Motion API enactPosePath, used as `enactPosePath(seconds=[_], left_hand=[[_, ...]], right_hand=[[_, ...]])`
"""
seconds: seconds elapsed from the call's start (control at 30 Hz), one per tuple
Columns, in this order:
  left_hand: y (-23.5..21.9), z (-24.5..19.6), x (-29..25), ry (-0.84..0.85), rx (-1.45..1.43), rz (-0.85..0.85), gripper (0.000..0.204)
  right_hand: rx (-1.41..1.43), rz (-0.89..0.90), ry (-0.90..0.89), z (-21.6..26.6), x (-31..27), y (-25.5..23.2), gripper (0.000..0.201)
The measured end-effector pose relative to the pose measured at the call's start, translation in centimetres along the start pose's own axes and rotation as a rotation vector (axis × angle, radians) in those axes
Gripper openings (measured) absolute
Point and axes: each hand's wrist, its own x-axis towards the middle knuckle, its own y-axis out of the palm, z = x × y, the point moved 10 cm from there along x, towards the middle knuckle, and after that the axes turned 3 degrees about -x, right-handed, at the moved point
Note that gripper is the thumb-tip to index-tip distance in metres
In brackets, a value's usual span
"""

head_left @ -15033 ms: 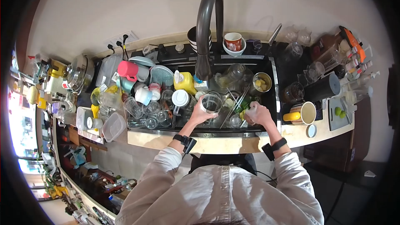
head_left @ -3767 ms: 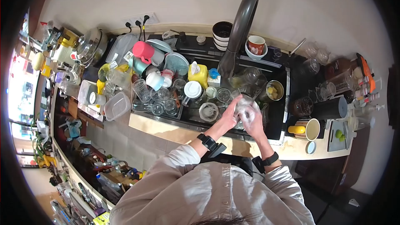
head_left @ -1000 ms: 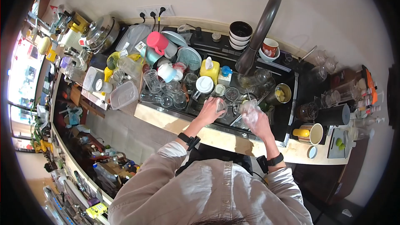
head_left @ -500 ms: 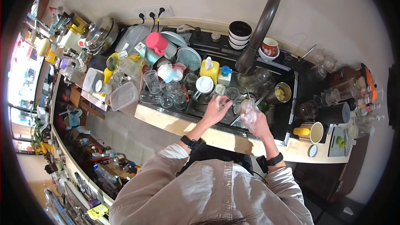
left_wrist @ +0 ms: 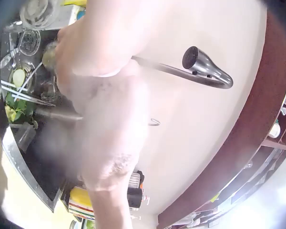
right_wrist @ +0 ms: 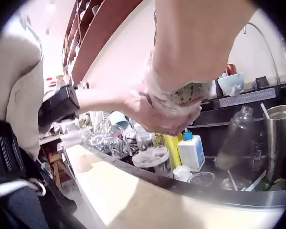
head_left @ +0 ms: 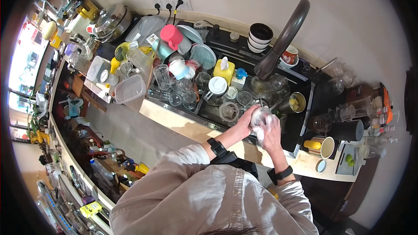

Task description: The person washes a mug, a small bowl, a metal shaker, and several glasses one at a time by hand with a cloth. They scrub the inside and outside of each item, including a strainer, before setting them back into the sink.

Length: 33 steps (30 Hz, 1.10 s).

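Observation:
Over the sink (head_left: 209,114), both hands meet around a foamy clear glass (head_left: 261,115). The left hand (head_left: 246,122) grips it from the left; the right hand (head_left: 271,134), covered in suds, is curled against its right side. In the right wrist view, a printed pattern shows on the glass (right_wrist: 187,94) between the right hand (right_wrist: 193,52) above and the left hand (right_wrist: 157,114) below. The left wrist view shows the left hand (left_wrist: 97,43) overlapping the blurred right hand (left_wrist: 113,124), hiding the glass. Another foamy glass (head_left: 229,111) stands in the sink, left of the hands.
The dark faucet (head_left: 287,39) arches behind the hands. A metal cup (head_left: 297,102) stands to their right. Left are a white-lidded jug (head_left: 217,85), a yellow bottle (head_left: 224,72) and crowded glasses (head_left: 176,98). A striped mug (head_left: 327,148) stands on the right counter.
The left hand has let go of a glass in the sink and moved right to join the right hand on the foamy one. The head view has shifted and turned slightly.

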Motion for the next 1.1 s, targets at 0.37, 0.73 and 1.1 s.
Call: enactPosePath(seconds=[0.37,0.73,1.1], left_hand=[[1.9,-6.7,-2.1,0.8,0.757,-0.015,0.049],[8.6,-3.9,-7.2,0.928,1.322,0.477,0.054],[1.4,-2.5,-0.9,0.235,0.252,0.255,0.041]], right_hand=[[2.136,-0.125,0.967,-2.8,-0.3,6.1,0.048],[2.404,0.256,1.133,-4.5,-1.1,10.3,0.036],[1.918,-0.197,1.148,-11.7,-2.6,13.3,0.039]])
